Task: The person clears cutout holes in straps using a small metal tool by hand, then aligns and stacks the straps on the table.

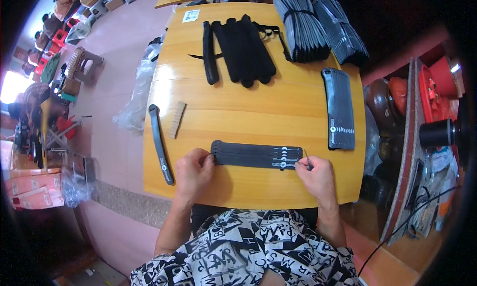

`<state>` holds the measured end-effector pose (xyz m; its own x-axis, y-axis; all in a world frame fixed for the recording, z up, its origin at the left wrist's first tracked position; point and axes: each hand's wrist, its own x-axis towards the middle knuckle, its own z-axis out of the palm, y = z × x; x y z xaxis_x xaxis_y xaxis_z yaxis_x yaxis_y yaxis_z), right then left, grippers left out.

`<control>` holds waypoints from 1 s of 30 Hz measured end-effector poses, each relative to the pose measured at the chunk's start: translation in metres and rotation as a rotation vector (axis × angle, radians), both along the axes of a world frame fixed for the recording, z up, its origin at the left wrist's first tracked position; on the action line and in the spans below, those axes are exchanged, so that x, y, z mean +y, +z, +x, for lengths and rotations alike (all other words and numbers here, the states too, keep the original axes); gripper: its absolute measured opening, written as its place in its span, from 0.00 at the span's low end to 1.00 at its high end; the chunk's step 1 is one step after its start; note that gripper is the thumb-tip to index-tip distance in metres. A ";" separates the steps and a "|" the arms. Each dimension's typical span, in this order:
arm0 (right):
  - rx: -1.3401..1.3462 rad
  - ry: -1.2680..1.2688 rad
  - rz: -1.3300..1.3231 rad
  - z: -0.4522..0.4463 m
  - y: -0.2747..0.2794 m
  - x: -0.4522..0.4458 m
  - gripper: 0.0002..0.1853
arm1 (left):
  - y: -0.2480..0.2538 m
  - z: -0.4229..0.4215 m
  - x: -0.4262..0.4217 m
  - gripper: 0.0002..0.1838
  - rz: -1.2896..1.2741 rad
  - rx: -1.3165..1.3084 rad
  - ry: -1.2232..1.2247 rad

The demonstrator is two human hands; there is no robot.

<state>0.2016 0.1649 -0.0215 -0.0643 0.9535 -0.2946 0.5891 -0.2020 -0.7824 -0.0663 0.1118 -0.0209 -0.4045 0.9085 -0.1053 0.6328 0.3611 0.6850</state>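
Observation:
Several flat black strips (248, 155) with white printing near their right end lie overlapped in a fan on the table in front of me. My left hand (195, 172) pinches the left end of these strips between thumb and fingers. At their right end, my right hand (318, 178) is closed around a small, thin, dark pointed tool (308, 162), its tip sticking up; its exact kind is too small to make out. The right fingertips are by the printed end. A single black strip (161, 144) lies to the left, beside a short tan comb-like piece (177, 119).
The yellow wooden table (258, 107) also bears a pile of black strips (243, 50), a fanned stack (340, 109) at right, and tied bundles (303, 28) at the far right. A clear plastic bag (141, 87) hangs by the left edge. Shelving (402, 147) stands right.

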 end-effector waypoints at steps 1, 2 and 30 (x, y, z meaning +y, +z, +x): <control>-0.006 0.002 0.011 0.002 -0.002 0.000 0.07 | -0.002 0.000 0.000 0.06 0.011 -0.004 0.009; -0.003 -0.002 0.026 0.004 -0.005 -0.001 0.07 | -0.004 0.000 0.000 0.06 0.021 -0.011 0.016; -0.104 -0.035 0.012 -0.005 0.000 0.003 0.08 | -0.008 -0.002 -0.002 0.06 0.090 0.021 -0.036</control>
<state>0.1968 0.1675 -0.0212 0.0000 0.9580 -0.2869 0.6602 -0.2155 -0.7195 -0.0683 0.1099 -0.0294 -0.3728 0.9278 -0.0144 0.6584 0.2754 0.7005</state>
